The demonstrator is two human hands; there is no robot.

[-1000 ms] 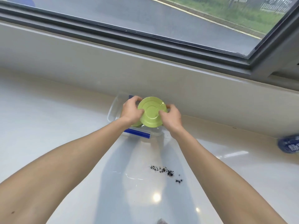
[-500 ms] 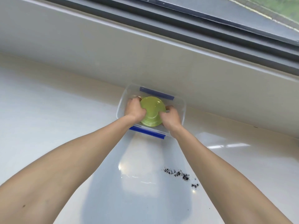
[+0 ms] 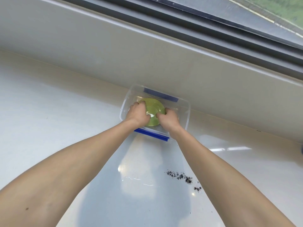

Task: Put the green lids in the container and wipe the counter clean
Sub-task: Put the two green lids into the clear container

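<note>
A clear plastic container (image 3: 186, 112) with blue clips stands on the white counter against the back wall. Inside it lies a round green lid (image 3: 154, 107), low in the box. My left hand (image 3: 138, 114) grips the lid's left edge and my right hand (image 3: 168, 118) grips its right edge; both hands reach down into the container. Whether more lids lie under the top one is hidden by my hands.
A trail of dark crumbs (image 3: 183, 176) lies on the glossy counter (image 3: 49, 120) to the right of my right forearm. The wall ledge and window frame (image 3: 213, 40) rise right behind the container. A dark object (image 3: 302, 149) peeks in at the right edge.
Both hands have lowered the green lid from above the container's rim down into it. The camera has tilted down and closer, so the window now sits higher in view.
</note>
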